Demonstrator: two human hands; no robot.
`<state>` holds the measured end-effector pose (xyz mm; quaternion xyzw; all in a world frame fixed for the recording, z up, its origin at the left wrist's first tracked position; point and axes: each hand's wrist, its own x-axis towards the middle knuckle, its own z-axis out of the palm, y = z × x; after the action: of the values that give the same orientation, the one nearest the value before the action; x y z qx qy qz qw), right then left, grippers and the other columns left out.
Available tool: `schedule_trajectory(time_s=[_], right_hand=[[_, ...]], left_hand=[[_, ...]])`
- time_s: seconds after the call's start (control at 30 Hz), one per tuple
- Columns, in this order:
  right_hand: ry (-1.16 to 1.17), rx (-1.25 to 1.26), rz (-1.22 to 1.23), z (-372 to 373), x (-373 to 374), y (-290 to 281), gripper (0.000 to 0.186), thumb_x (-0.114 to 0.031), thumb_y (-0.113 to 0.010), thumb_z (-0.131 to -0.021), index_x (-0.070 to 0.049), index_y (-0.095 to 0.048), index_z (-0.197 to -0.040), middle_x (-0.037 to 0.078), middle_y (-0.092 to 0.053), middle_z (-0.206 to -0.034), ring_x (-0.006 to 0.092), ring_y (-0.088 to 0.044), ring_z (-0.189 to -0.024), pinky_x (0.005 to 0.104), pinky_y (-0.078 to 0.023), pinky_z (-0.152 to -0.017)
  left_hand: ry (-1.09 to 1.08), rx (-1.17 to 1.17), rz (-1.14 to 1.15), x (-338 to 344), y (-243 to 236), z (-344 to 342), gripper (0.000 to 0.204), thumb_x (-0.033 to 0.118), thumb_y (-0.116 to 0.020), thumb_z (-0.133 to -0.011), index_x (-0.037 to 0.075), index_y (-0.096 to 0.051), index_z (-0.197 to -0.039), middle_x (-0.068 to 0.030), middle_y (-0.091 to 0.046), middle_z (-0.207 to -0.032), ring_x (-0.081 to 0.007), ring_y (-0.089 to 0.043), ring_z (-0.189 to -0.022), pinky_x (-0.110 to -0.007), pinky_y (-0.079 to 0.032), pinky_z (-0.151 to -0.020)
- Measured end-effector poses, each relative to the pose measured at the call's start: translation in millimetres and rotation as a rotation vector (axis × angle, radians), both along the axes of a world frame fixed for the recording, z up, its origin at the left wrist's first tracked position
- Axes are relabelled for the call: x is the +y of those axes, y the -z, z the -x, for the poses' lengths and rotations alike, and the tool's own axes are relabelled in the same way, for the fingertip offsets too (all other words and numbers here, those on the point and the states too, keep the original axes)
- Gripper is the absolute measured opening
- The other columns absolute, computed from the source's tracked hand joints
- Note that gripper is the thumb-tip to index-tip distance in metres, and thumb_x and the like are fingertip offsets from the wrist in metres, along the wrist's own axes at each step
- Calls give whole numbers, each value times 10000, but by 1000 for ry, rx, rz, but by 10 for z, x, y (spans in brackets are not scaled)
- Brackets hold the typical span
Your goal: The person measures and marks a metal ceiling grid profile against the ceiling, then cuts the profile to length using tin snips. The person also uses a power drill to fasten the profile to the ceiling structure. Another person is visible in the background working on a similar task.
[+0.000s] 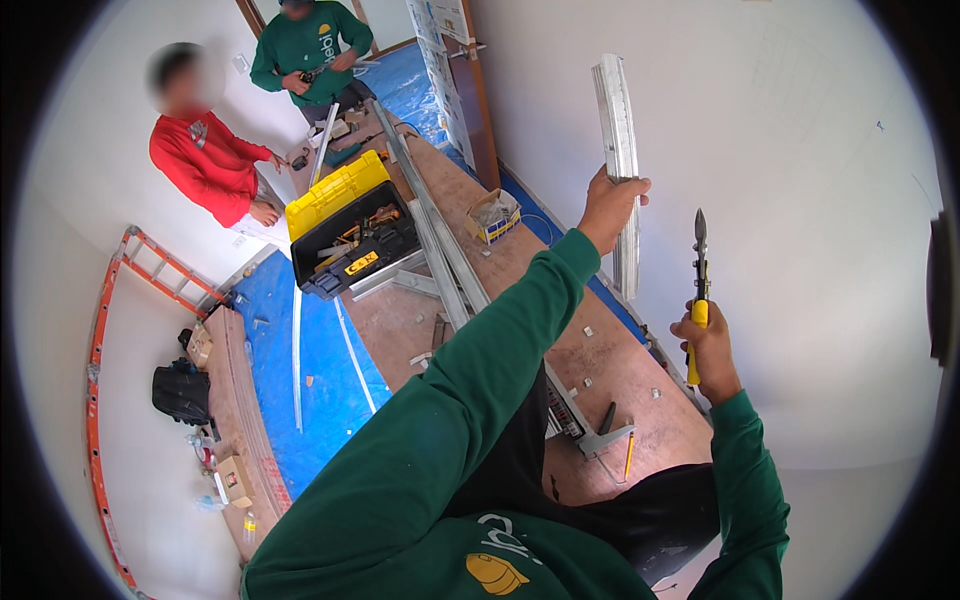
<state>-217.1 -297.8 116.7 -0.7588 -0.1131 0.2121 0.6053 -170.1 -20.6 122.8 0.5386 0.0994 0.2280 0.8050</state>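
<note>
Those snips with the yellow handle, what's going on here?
The person's left hand holds a metal channel, and the right hand grips the yellow-handled snips, blades pointing up and apart from the channel. On the wooden table are metal strips and an open toolbox. Someone in red and someone in green stand near the table's far end.

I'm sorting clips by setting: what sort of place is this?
Probably an indoor renovation site: there's blue plastic floor sheeting, a long orange ladder, and yellow-handled metal snips in the person's right hand.
</note>
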Motion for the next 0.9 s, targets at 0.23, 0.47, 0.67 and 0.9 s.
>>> schedule_trajectory(time_s=[0.23,0.47,0.67,0.9], right_hand=[[-8,-13,12,17,1,-7,444,-88,-783,-841,-6,-577,-1226,47,-605,-958,163,-580,-834,334,-493,-745],[-8,-5,22,20,7,-6,471,-105,-778,-839,-8,-582,-1256,37,-595,-963,159,-586,-855,340,-494,-758],[-20,11,28,7,-8,3,480,-112,-780,-839,-12,-581,-1264,29,-603,-967,155,-586,-858,340,-492,-761],[-17,41,-2,-23,-7,30,456,-84,-778,-847,-16,-576,-1250,34,-602,-961,147,-580,-821,325,-489,-710]], left_hand=[[0,4,-3,-3,-59,45,420,206,-819,-979,-9,-607,-1271,-98,-689,-1093,-214,-733,-978,-384,-604,-829],[8,24,-5,-27,-93,68,411,225,-814,-988,0,-620,-1273,-87,-688,-1112,-205,-739,-985,-376,-600,-793],[15,19,-10,-43,-81,59,403,210,-811,-991,-11,-621,-1269,-91,-686,-1120,-211,-739,-990,-376,-597,-813],[15,28,-10,-67,-29,16,424,213,-813,-991,-22,-615,-1282,-97,-677,-1118,-215,-729,-976,-385,-594,-840]])
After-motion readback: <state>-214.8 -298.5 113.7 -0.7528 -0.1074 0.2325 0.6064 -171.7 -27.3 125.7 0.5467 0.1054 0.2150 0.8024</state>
